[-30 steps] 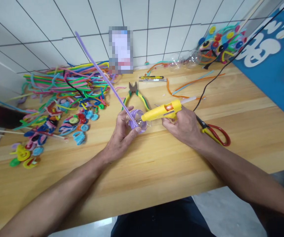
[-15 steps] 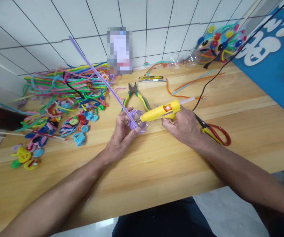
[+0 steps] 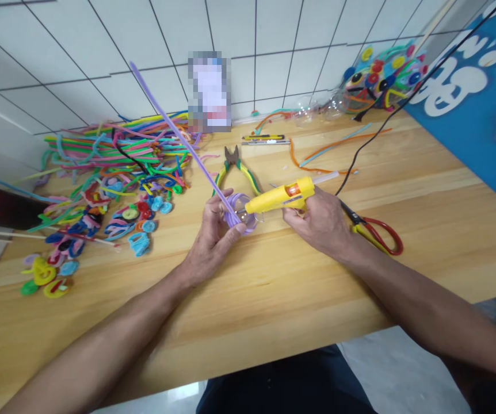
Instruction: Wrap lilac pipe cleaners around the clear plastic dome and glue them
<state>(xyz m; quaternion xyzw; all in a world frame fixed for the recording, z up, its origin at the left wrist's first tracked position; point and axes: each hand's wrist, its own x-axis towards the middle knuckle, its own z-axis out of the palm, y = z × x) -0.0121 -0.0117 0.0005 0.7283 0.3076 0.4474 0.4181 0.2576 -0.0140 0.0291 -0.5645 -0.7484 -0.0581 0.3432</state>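
My left hand is closed around a clear plastic ball wrapped partly in purple pipe cleaner. A long loose end of the purple pipe cleaner sticks up and to the left from it. In my right hand is a yellow hot glue gun, with a clear glue stick coming out of its back. The gun's nozzle is at the ball, by the purple windings; whether it touches cannot be made out. Just behind the ball lie pliers with green and yellow handles.
Colourful pipe cleaners and small coiled shapes cover the left of the table. Scissors lie beside my right wrist. A black cord crosses at right. Cutter knives, clear balls and a filled bag lie at the back.
Both hands, the ball and the glue gun hold almost the same places. The view has shifted very slightly.
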